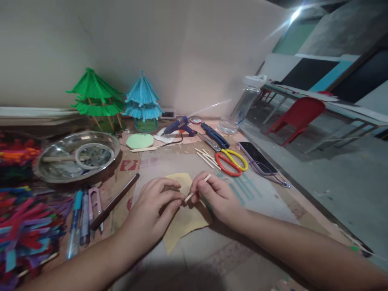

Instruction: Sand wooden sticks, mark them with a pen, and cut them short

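Far left, a heap of coloured paper strips (21, 230) lay on the worktop (230, 258). Behind it sat a round metal dish (75, 155) holding a ring-shaped item. Just in front of the dish lay several pens (75, 222), a pink thread snipper (94, 202) and a dark brown rod (115, 200), the rod angled toward the dish.

Against the wall stood a green paper tree (93, 97) and, just beside it, a blue paper tree (142, 101). A pale green disc (140, 140) lay flat in front of the blue tree, with a blue glue gun (178, 126) near its right side.

The left hand (154, 210) rested low over a yellow sheet (184, 220) that lay flat on the worktop. Its grip was closed, thumb and forefinger pinched together on the lower end of a thin wooden stick (198, 188).

The stick was tilted, its upper end rising to the right, and was held just above the yellow sheet between both hands. The right hand (218, 196) had its grip clamped on the upper part of the stick, the tip protruding past the fingers.

Behind the right hand lay loose sticks (207, 157), scissors (228, 159) with one red and one yellow handle, and blue-handled pliers (215, 135). Further right, a dark phone (256, 157) lay near the worktop edge, a clear bottle (247, 103) stood behind it, and a red chair (298, 115) stood well apart on the floor.
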A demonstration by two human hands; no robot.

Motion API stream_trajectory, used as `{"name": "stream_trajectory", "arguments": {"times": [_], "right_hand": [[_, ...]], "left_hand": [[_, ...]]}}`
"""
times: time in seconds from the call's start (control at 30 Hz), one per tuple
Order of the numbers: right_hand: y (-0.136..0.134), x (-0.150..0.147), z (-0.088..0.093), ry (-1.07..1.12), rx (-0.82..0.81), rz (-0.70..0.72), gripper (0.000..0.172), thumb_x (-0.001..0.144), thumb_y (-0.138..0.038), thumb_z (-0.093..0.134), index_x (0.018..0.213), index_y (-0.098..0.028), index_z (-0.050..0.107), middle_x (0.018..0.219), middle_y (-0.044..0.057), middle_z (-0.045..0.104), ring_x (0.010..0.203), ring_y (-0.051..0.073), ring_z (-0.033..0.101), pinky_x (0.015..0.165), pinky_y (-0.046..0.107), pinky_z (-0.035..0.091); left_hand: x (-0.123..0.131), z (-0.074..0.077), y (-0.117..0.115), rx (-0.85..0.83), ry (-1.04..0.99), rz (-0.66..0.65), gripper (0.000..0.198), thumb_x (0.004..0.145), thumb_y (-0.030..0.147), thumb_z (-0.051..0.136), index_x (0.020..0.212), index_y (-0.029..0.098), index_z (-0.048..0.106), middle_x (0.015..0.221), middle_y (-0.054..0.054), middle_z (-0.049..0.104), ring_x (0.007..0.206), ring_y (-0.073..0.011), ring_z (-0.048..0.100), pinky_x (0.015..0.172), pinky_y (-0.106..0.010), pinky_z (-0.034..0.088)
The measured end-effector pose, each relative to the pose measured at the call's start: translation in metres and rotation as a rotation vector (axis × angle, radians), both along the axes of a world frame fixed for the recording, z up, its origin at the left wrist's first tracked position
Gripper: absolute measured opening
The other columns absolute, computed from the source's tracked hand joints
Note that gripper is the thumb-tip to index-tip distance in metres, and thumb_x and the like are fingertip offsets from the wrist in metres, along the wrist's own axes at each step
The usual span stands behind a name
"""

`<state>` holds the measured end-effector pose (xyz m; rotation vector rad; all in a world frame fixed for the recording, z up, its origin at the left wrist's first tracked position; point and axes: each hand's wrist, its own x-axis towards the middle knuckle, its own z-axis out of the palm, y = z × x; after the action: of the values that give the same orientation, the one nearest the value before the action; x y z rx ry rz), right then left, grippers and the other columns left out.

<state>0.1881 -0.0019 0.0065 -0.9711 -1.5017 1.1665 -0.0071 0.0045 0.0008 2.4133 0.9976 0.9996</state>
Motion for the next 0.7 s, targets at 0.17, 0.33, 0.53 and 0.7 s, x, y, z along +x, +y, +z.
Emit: {"name": "stream_trajectory", "arguments": {"times": [0.17, 0.33, 0.53, 0.7], "right_hand": [[0.013, 0.015, 0.0, -0.468, 0.292, -0.036, 0.024, 0.096, -0.033, 0.048, 0.077, -0.02, 0.056, 0.067, 0.001, 0.068, 0.064, 0.015, 0.064, 0.065, 0.026, 0.046], [0.015, 0.013, -0.006, -0.671, 0.501, 0.08, 0.022, 0.097, -0.024, 0.047, 0.081, -0.019, 0.062, 0.077, 0.005, 0.072, 0.075, 0.016, 0.065, 0.072, 0.027, 0.048], [0.017, 0.013, -0.005, -0.823, 0.636, 0.082, 0.025, 0.097, -0.021, 0.046, 0.08, -0.017, 0.063, 0.075, 0.006, 0.07, 0.072, 0.018, 0.062, 0.073, 0.03, 0.047], [0.016, 0.01, -0.007, -0.782, 0.696, 0.137, 0.026, 0.097, -0.022, 0.046, 0.079, -0.017, 0.063, 0.076, 0.005, 0.071, 0.073, 0.017, 0.062, 0.074, 0.029, 0.048]], "left_hand": [[-0.003, -0.005, 0.002, 0.093, 0.216, 0.07, 0.027, 0.085, 0.03, 0.061, 0.109, 0.021, 0.064, 0.122, -0.01, 0.062, 0.115, -0.0283, 0.055, 0.096, -0.047, 0.045], [-0.004, -0.011, 0.006, 0.079, 0.358, 0.075, 0.036, 0.08, 0.033, 0.063, 0.112, 0.018, 0.06, 0.12, -0.011, 0.064, 0.113, -0.0297, 0.057, 0.096, -0.049, 0.046], [-0.003, -0.01, 0.006, 0.076, 0.419, 0.078, 0.039, 0.08, 0.035, 0.063, 0.113, 0.016, 0.061, 0.12, -0.012, 0.065, 0.113, -0.0304, 0.057, 0.095, -0.05, 0.047], [-0.003, -0.01, 0.006, 0.09, 0.426, 0.066, 0.036, 0.081, 0.035, 0.061, 0.111, 0.015, 0.062, 0.119, -0.013, 0.065, 0.113, -0.031, 0.057, 0.095, -0.051, 0.048]]}}
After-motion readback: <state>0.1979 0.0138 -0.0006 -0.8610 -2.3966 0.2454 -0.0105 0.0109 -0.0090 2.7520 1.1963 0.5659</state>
